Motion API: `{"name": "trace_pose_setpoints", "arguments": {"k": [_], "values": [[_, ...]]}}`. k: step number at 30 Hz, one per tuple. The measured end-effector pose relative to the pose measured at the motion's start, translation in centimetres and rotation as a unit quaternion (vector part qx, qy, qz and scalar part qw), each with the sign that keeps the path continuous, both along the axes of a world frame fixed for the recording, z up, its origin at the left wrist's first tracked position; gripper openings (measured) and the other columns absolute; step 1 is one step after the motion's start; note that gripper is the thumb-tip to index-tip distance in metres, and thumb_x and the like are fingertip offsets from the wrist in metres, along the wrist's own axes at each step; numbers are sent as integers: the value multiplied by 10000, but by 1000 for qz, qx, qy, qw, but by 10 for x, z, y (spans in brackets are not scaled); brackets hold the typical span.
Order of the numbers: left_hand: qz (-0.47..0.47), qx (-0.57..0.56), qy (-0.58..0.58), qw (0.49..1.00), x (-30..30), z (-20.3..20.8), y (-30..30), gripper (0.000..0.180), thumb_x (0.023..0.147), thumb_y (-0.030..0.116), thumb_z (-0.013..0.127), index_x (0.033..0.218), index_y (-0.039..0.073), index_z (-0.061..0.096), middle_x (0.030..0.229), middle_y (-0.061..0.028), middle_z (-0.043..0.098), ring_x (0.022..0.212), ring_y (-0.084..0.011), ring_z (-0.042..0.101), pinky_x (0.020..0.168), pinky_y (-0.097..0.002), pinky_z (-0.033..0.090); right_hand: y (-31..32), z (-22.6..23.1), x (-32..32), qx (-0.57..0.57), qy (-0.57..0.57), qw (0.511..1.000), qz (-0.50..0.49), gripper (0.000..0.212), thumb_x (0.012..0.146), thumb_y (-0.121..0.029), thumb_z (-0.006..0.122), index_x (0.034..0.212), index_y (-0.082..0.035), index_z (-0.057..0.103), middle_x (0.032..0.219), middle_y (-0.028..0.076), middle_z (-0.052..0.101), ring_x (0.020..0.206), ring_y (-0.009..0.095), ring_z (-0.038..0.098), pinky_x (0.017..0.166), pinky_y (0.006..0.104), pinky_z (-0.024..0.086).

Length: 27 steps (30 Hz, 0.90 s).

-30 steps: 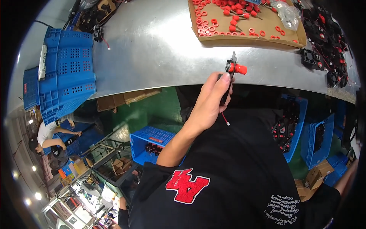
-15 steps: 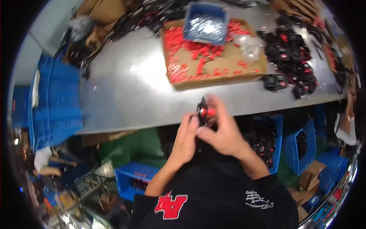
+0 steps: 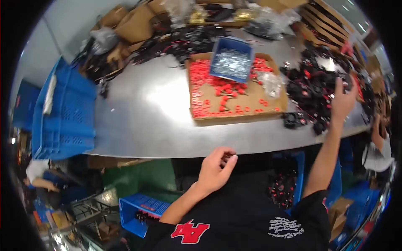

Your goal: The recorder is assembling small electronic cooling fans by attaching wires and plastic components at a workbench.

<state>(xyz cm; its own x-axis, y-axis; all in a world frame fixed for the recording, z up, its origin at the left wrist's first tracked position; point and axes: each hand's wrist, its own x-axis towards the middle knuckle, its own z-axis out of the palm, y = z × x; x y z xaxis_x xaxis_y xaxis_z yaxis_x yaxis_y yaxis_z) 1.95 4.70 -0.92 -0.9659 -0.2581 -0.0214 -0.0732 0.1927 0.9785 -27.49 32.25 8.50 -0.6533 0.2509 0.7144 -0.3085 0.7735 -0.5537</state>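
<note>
The right hand (image 3: pixel 344 100) is extended over the pile of black fans (image 3: pixel 307 90) at the right of the metal table (image 3: pixel 138 121). Its fingers are at a dark part (image 3: pixel 346 79) on the far right of the pile; blur prevents telling whether they have closed on it. The left hand (image 3: pixel 215 170) is near the table's front edge, fingers half curled, thumb apart from them; nothing is seen in its grasp.

The pile lies just beside a shallow carton (image 3: pixel 240 120). The carton contains red rings (image 3: pixel 200 109), red-topped pieces (image 3: pixel 228 90) and a clear bag (image 3: pixel 270 85). A blue bin (image 3: pixel 214 56) of small shiny pieces (image 3: pixel 231 63) sits tilted inside, toward the rear. A blue crate (image 3: pixel 73 113) stands at the table's left end, well apart from both hands.
</note>
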Motion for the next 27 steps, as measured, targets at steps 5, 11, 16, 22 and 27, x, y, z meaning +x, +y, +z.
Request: {"name": "trace_pose_setpoints", "arguments": {"k": [5,11,16,22,27], "values": [[109,-127,29,986,18,-6,-39,94,916,97,665,964,18,649,800,-90,638,666,-150,626,588,-280,497,44,-45,-51,271,23,945,-184,583,912,-401,659,1310,12,556,1284,237,602,1205,393,566,1018,448,426],[240,-356,35,903,6,-24,-133,113,864,129,684,875,20,658,742,-106,645,620,-235,616,583,-335,488,-54,-100,97,93,50,993,53,604,880,-264,710,1352,46,496,1306,216,562,1190,371,536,1063,454,374],[363,-626,-37,689,-36,-35,-310,423,871,354,662,1008,-39,586,975,-228,617,959,-394,584,796,-471,465,-125,-135,179,191,-44,956,218,565,815,-124,675,1324,46,497,1269,205,546,1225,407,476,1078,482,346],[464,-690,-16,555,-41,-38,-464,522,864,429,663,1027,-60,577,987,-248,601,989,-427,574,838,-490,469,-113,-148,176,160,-16,956,244,435,797,-84,650,1210,32,579,1187,195,583,1182,397,504,1041,478,370],[439,-542,-24,716,-35,-33,-475,441,886,399,648,1054,-9,676,981,-247,682,906,-446,642,807,-492,497,-121,-138,175,147,-20,963,225,342,791,-72,647,1120,21,619,1077,191,622,1085,406,561,996,476,411]]}}
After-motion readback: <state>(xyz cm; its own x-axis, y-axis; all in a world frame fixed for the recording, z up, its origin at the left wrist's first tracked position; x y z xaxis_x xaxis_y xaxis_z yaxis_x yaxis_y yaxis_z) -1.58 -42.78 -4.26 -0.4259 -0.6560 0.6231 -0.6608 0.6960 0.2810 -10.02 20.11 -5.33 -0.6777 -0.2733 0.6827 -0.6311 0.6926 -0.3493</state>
